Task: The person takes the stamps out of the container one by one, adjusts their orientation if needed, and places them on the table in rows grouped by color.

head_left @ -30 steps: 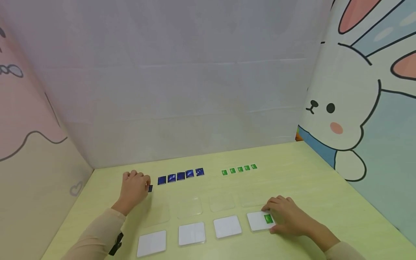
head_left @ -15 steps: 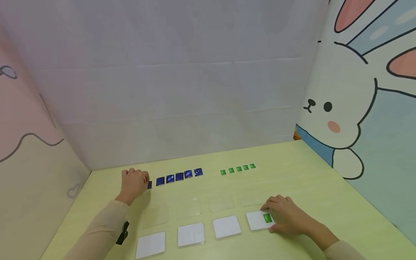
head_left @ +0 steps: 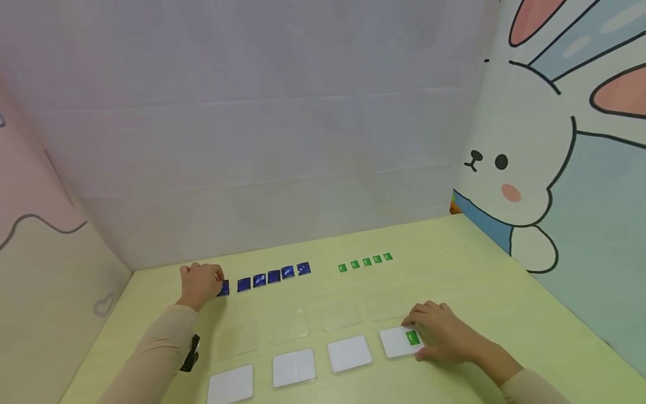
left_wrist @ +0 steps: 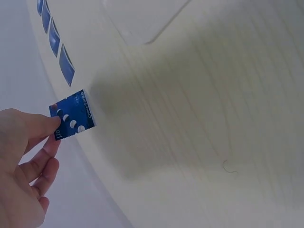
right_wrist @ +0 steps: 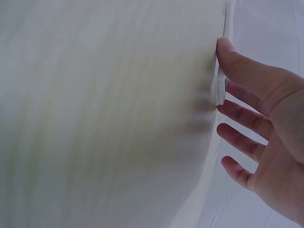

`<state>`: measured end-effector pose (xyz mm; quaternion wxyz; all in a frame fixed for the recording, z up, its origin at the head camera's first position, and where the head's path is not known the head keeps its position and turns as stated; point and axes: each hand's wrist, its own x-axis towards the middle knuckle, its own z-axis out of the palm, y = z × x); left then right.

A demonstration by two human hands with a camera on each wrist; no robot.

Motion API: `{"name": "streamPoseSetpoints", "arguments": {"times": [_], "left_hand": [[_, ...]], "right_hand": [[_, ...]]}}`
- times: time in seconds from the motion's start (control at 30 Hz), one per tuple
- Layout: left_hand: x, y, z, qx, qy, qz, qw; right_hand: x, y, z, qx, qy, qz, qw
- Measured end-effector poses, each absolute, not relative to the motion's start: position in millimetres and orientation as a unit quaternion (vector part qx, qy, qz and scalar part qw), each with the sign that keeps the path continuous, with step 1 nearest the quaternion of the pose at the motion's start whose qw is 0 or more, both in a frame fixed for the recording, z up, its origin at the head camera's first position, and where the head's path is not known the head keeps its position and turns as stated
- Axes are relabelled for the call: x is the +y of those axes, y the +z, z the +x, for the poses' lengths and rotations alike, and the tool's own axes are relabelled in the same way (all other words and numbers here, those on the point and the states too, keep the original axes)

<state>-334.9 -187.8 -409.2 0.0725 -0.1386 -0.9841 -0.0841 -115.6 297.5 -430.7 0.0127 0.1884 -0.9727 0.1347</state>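
Note:
My left hand [head_left: 199,285] pinches a blue postage stamp [left_wrist: 75,117] between thumb and fingers. Printed on it are moon phases and the number 120, and its edges are perforated. It is at the left end of a slanting row of several blue stamps [head_left: 274,276]. My right hand [head_left: 445,334] grips a shallow white box [head_left: 393,343] at its right end, thumb on the near edge and fingers at the far one. A small green stamp [head_left: 413,338] lies inside toward the right. In the right wrist view, the box [right_wrist: 222,88] shows edge-on beside the thumb.
Left of the gripped box stand three more white boxes [head_left: 350,353] in a row. Behind them lies a row of several clear lids [head_left: 340,315]. Several green stamps [head_left: 367,261] line up at the back right. A white curtain [head_left: 272,146] hangs behind the table.
The left hand has moved slightly back and left with its stamp, now level with the blue row. The right hand stays at the box. The head view has shifted slightly right.

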Motion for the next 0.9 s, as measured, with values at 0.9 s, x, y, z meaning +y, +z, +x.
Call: {"name": "streamPoseSetpoints", "arguments": {"times": [0.9], "left_hand": [[-184.8,-421.0,-348.9,-0.988,-0.087,-0.125,0.027]], "right_hand": [[297.1,-429.1,-118.4,-0.972,0.120,0.200,0.018]]}}
